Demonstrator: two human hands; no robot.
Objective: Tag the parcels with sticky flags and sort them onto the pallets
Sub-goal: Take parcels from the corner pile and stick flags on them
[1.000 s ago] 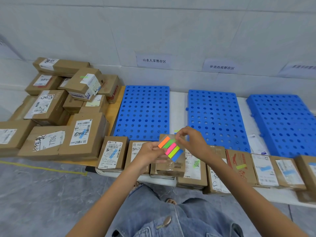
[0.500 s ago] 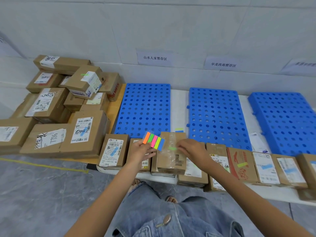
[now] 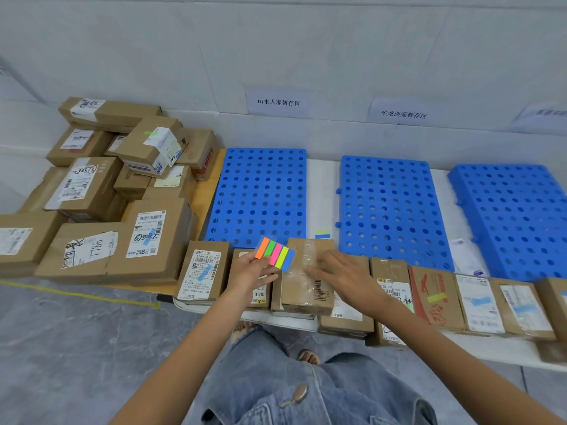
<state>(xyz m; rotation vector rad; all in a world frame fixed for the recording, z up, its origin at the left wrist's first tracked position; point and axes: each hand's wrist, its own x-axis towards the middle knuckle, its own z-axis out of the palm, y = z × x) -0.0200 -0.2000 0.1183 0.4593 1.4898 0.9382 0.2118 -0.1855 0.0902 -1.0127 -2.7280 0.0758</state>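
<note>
The left hand (image 3: 250, 273) is pinching a pad of sticky flags (image 3: 276, 255) between thumb and fingers, holding it just above the row of parcels (image 3: 478, 302) along the front edge of the desk (image 3: 322, 191). The right hand (image 3: 345, 276) is lying with fingers stretched out, pressing on top of a taped cardboard parcel (image 3: 302, 289) in that row. Behind the row, three blue perforated pallets (image 3: 260, 191) are lying side by side. Two loose flags (image 3: 322, 234) are sticking to the desk between the first two pallets. A heap of boxes (image 3: 101, 194) is sitting to the left.
</note>
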